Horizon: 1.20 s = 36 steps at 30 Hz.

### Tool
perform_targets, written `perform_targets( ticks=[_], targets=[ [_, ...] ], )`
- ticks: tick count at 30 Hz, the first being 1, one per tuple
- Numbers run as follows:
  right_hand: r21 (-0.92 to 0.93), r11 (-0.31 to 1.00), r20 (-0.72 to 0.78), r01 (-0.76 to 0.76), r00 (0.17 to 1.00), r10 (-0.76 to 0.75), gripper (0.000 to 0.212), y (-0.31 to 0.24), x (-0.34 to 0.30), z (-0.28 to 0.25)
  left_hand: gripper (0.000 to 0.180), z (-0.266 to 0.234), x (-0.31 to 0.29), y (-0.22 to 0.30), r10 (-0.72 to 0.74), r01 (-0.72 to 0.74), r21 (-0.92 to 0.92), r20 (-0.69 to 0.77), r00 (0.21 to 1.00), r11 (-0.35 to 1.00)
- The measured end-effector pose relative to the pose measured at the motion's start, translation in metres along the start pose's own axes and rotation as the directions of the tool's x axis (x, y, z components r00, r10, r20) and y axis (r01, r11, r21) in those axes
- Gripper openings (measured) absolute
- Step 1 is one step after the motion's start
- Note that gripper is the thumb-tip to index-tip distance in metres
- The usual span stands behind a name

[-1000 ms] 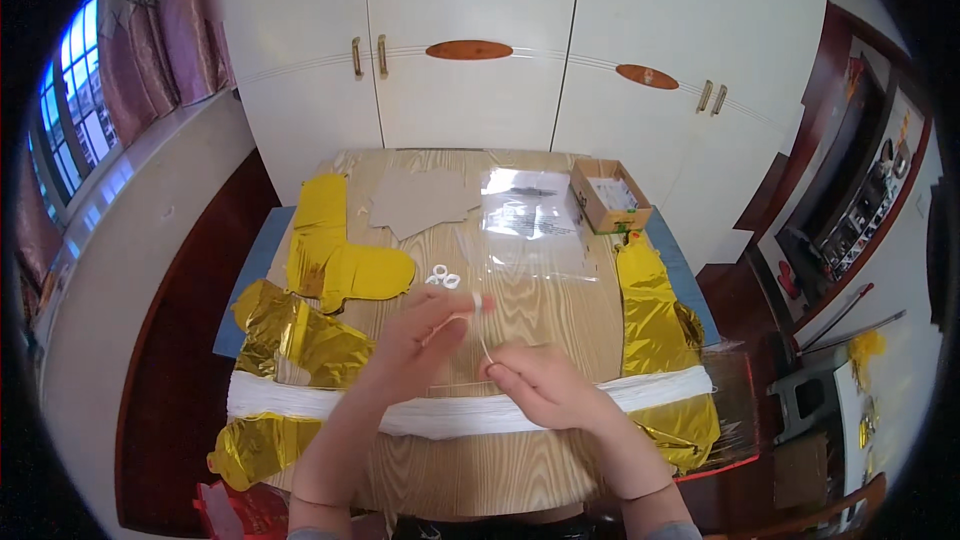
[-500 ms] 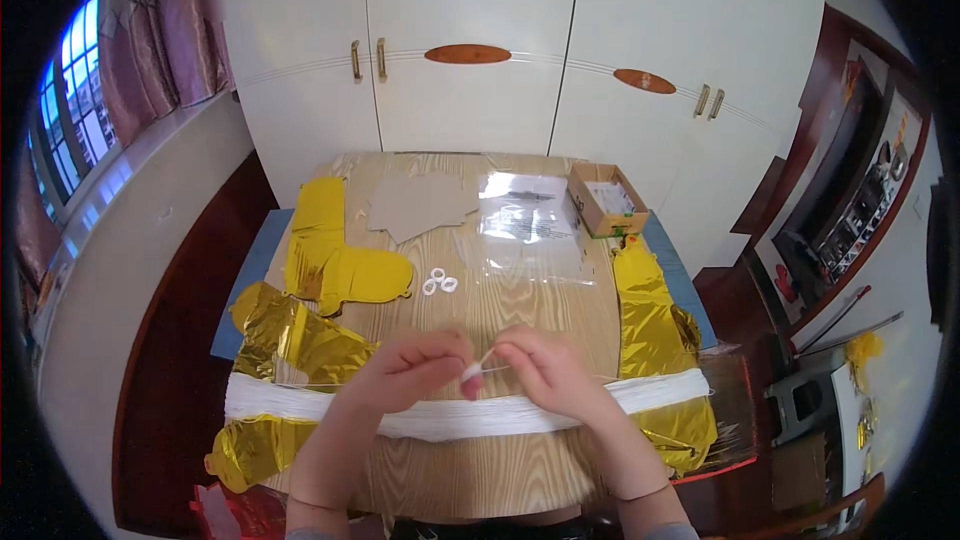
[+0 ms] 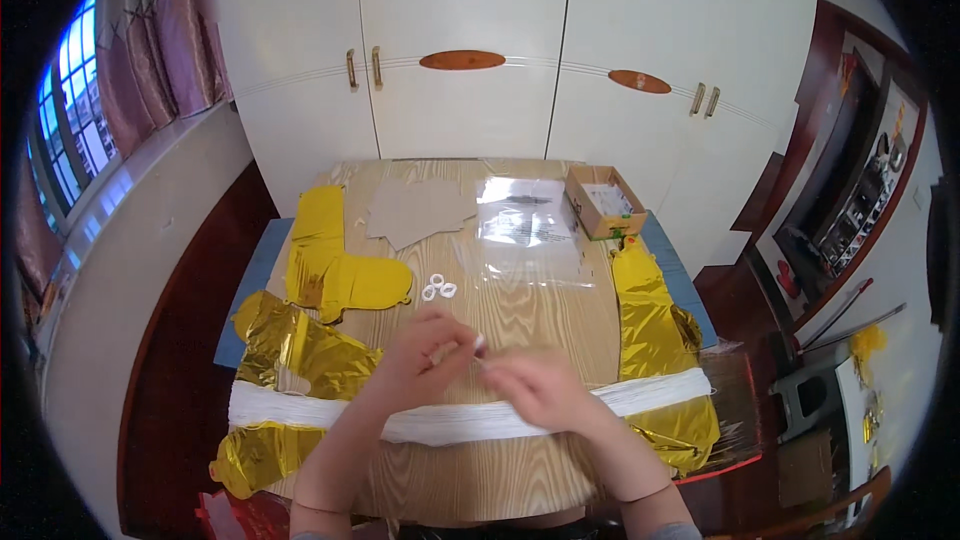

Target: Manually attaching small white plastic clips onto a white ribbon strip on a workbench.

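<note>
Your left hand (image 3: 422, 355) is curled, gripping white string (image 3: 479, 343) at its fingertips; your right hand (image 3: 540, 388) blurs just beside it, so I cannot tell its grip. The string, just beyond the white skein (image 3: 440, 424), looks light, soft and limp: pinch it near the fingertip, pulling gently.

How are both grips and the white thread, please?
Left grip: white thread at fingertips. Right grip: close beside, blurred. White bundle: across table, partly hidden by forearms.
</note>
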State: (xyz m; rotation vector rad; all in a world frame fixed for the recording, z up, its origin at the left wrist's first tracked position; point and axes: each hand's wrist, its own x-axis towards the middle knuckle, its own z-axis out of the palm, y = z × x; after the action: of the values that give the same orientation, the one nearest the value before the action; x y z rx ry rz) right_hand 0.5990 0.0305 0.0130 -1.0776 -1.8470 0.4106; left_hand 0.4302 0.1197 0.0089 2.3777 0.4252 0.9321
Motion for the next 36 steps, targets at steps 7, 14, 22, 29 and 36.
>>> perform_targets(
  ticks=[7,14,22,29,36],
  targets=[
    [-0.137,0.99,0.138,0.028,0.99,-0.009,0.012,0.013,-0.001,0.007,0.014,0.009,-0.005,0.0,-0.177,0.133,-0.581,-0.02,0.984,0.803],
    [-0.064,0.996,-0.068,-0.066,0.996,0.061,0.013,0.017,0.002,-0.001,0.014,0.006,-0.007,0.003,-0.112,0.144,-0.668,0.091,0.99,0.73],
    [0.019,0.991,-0.124,-0.136,0.983,0.137,0.013,0.01,0.005,-0.008,0.016,-0.001,-0.007,-0.005,-0.005,0.088,-0.504,0.163,0.987,0.859],
    [-0.08,0.996,0.053,0.025,0.998,-0.021,0.013,0.001,0.003,-0.005,0.015,0.005,-0.007,-0.002,-0.231,0.22,-0.418,0.026,0.973,0.881],
    [-0.165,0.982,0.131,0.087,0.989,-0.066,0.01,0.01,0.001,-0.003,0.014,0.01,-0.001,0.011,-0.311,0.19,-0.785,-0.004,0.95,0.589]
  ],
)
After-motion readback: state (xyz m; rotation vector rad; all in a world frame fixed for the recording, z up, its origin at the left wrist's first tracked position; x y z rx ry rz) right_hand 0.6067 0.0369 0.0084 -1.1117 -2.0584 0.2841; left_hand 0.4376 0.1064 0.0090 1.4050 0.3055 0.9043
